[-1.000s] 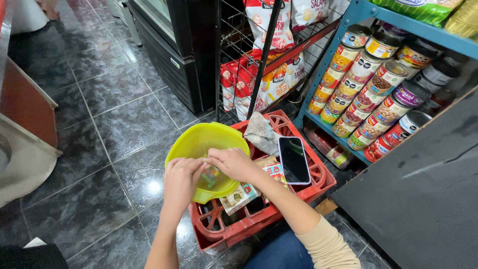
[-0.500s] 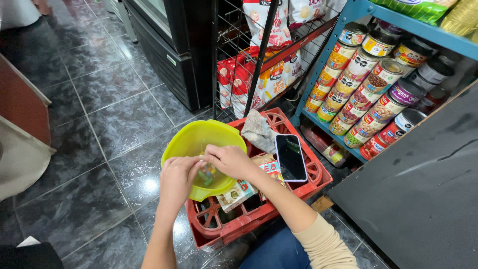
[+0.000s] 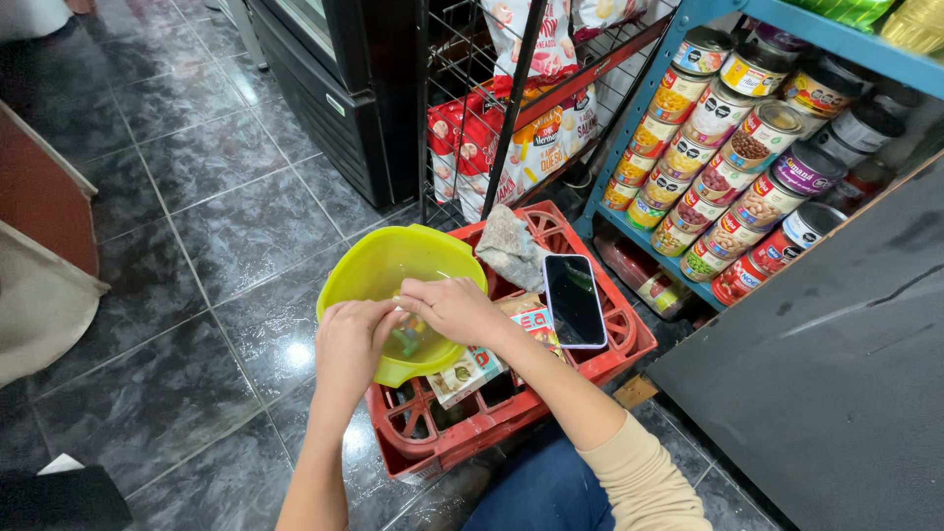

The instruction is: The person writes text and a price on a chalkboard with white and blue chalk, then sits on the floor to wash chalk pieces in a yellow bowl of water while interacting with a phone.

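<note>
While you crouch, your left hand (image 3: 349, 344) and right hand (image 3: 454, 307) meet over the yellow-green bowl (image 3: 393, 270), fingers curled on something small you can't make out; bowl mouth up, resting on the red crate (image 3: 551, 393), phone (image 3: 573, 300) just right of your fingers; dark tiled floor (image 3: 197, 226), cans (image 3: 747, 147) shelved beyond.

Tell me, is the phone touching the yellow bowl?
Apart. The head view shows the phone lying on the red crate, with the right hand and crate top between it and the yellow bowl.
</note>
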